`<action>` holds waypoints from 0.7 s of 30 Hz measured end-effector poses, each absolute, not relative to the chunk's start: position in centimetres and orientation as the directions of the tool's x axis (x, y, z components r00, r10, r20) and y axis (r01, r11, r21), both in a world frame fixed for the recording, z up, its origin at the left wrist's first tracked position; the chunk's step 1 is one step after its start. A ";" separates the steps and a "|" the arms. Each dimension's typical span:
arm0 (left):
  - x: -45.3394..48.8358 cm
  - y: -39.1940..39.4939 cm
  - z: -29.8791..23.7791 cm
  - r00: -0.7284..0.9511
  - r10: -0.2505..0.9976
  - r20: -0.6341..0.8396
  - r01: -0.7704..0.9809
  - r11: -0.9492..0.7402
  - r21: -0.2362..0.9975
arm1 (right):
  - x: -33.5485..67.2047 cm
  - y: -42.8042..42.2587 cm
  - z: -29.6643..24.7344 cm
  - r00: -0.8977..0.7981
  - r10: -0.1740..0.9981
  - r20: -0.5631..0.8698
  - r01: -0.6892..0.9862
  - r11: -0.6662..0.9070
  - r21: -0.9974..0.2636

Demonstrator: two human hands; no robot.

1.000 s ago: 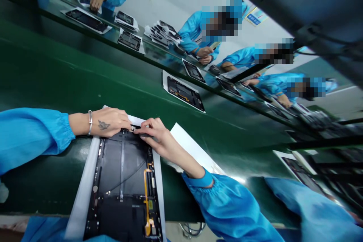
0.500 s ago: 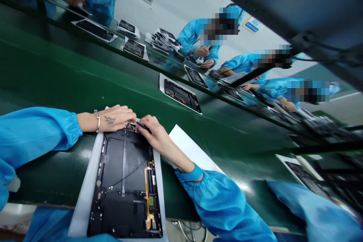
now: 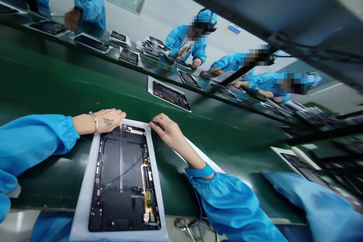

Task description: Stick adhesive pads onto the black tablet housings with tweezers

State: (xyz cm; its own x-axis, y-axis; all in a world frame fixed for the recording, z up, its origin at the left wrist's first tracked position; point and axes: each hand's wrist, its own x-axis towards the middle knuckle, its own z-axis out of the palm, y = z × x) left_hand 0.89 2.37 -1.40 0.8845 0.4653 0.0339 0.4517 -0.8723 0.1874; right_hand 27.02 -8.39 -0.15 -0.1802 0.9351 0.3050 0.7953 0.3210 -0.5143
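A black tablet chassis (image 3: 123, 177) lies open on a white sheet (image 3: 81, 193), with an orange flex cable (image 3: 144, 185) and a thin black wire (image 3: 124, 170) across it. My left hand (image 3: 106, 120) rests flat at the sheet's top edge, close to a small circuit board (image 3: 127, 129) at the chassis end. My right hand (image 3: 166, 130) holds a thin black tool (image 3: 157, 124) in its fingers. The tool's tip sits just beyond the sheet's top right corner, off the chassis. Part of the tool is hidden by my fingers.
A green conveyor belt (image 3: 70, 79) carries another tablet on white paper (image 3: 169, 95). Beyond a dark rail, several tablets and a pile of sheets (image 3: 151, 47) lie before co-workers in blue smocks (image 3: 184, 41). A blue sleeve (image 3: 312, 204) lies at lower right.
Both hands have drawn back from the small circuit board, and my right hand has moved right with the tool. The view has turned, shifting the belt and far objects left.
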 end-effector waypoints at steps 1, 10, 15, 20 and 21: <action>0.7 2.9 -1.1 0.866 0.499 0.028 0.485 -0.852 0.197 | 27.2 -8.6 0.0 -0.116 0.922 0.368 0.787 0.312 -0.533; -5.6 15.3 7.7 0.355 0.893 0.275 0.912 -0.396 0.109 | 28.0 -10.1 -1.9 0.000 0.854 0.520 0.694 0.374 -0.615; -7.9 16.1 9.9 0.307 0.907 0.288 0.940 -0.336 0.055 | 27.5 -9.5 -1.9 -0.021 0.842 0.539 0.673 0.410 -0.616; -4.0 14.5 10.3 0.456 0.837 0.304 0.886 -0.460 -0.062 | 25.8 -10.8 -0.2 -0.072 0.792 0.606 0.705 0.470 -0.531; -1.8 14.3 10.1 0.476 0.823 0.310 0.876 -0.476 -0.081 | 25.4 -11.3 0.2 -0.092 0.785 0.613 0.716 0.480 -0.508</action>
